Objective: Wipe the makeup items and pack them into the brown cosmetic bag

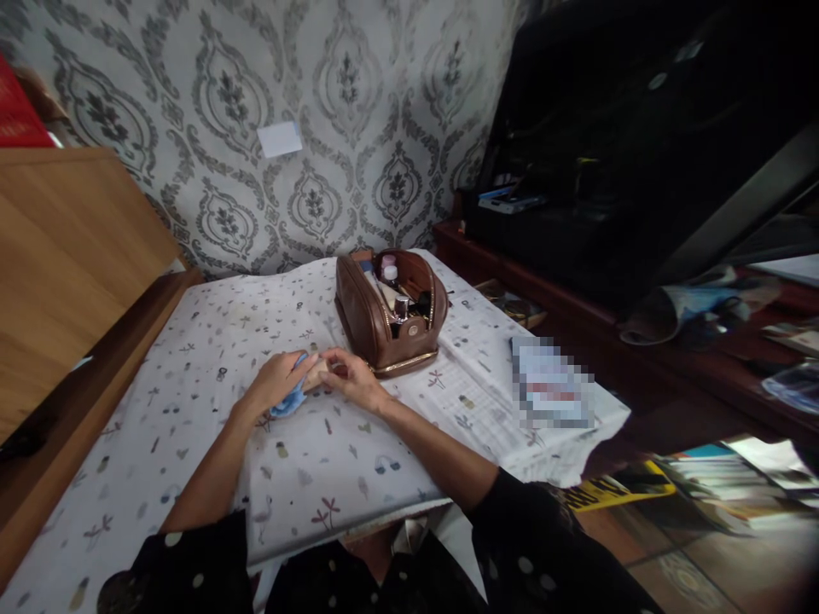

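My left hand (276, 381) is closed around a soft, crumpled blue cloth-like item (289, 401), part of which shows below the fingers. A small pale beige piece (313, 373) sticks out between my two hands; whether it belongs to the blue item I cannot tell. Fingertips of my right hand (351, 379) are pinched together at the beige piece's right end, and what they grip is hidden. Just behind my right hand stands a brown leather toiletry bag (362, 320), unzipped wide. Inside it are a white-capped bottle (390, 274), a pink-capped one (387, 260) and other small items.
A white patterned cloth (211, 341) covers the table against the papered wall. To the right lies a blurred-out flat packet (554, 384) near the table edge. A dark red cabinet with a large black screen (614, 153) stands on the right; a wooden panel (77, 247) rises at left.
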Demonstrator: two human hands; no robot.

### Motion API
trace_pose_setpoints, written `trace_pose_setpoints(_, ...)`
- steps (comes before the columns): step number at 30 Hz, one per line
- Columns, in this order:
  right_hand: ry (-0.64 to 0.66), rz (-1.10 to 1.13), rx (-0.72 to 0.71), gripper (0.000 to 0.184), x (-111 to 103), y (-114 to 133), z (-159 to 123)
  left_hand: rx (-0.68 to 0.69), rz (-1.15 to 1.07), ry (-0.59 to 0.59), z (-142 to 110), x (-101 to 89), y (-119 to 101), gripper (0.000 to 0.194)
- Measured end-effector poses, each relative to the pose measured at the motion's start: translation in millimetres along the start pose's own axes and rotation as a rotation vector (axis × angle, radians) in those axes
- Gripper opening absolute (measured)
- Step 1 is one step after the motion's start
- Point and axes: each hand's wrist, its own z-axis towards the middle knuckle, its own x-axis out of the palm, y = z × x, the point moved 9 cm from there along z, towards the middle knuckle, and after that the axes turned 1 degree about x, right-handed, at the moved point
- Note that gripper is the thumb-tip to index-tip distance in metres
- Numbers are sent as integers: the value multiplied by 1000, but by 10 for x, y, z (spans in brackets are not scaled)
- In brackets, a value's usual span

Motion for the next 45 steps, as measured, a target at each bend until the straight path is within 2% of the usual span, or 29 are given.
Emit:
trace_pose_setpoints(7, -22, -60, 110, 52, -8, -141, 18, -3, 124, -39, -42, -22, -52, 39)
trace_pose_setpoints(17, -32, -61, 119, 49, -54, -25, -22, 27, -68, -115, -131, -138, -4, 39)
trace_pose_setpoints(21, -90, -79, 140, 40, -104, -109, -2, 4, -117, -165, -143, -217, 22, 40)
trace_pose_setpoints(24, -63, -32, 137, 32, -66, -165, 31, 10, -97, -148, -137, -194, 20, 40)
trace_pose_setpoints(29, 3, 42, 90, 38, -22, -58, 26, 24, -38, -101, -119, -116, 4, 39)
trace_pose_setpoints(35, 14, -39, 80, 45, -21, 92, -29, 39, -23, -86, -119, -94, -42, 38)
trace_pose_setpoints(41, -51, -79, 92, 48, -67, -25, 3, 20, -28, -97, -122, -120, 16, 39)
trace_pose_setpoints(45, -64, -50, 97, 56, -91, -50, 9, 8, -36, -126, -133, -174, 63, 41)
